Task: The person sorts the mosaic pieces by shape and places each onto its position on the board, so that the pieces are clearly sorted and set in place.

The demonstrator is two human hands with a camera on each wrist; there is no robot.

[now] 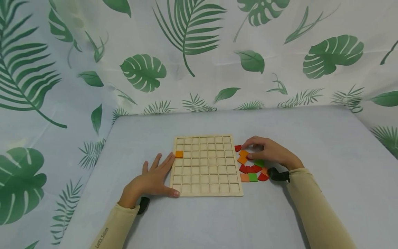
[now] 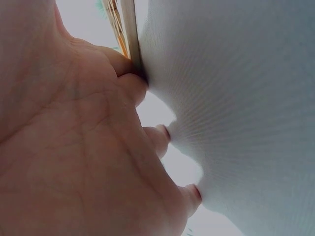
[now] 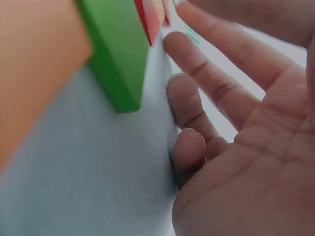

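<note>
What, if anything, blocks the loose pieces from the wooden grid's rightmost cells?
Nothing visible. The loose pieces lie along the right edge of the wooden grid, with the right hand over some; the left hand touches the opposite edge, out of that path.

A pale, seemingly cloth-covered table (image 1: pixel 199 221) carries a gridded board (image 1: pixel 204 170) and coloured tiles (image 1: pixel 250 169).
</note>
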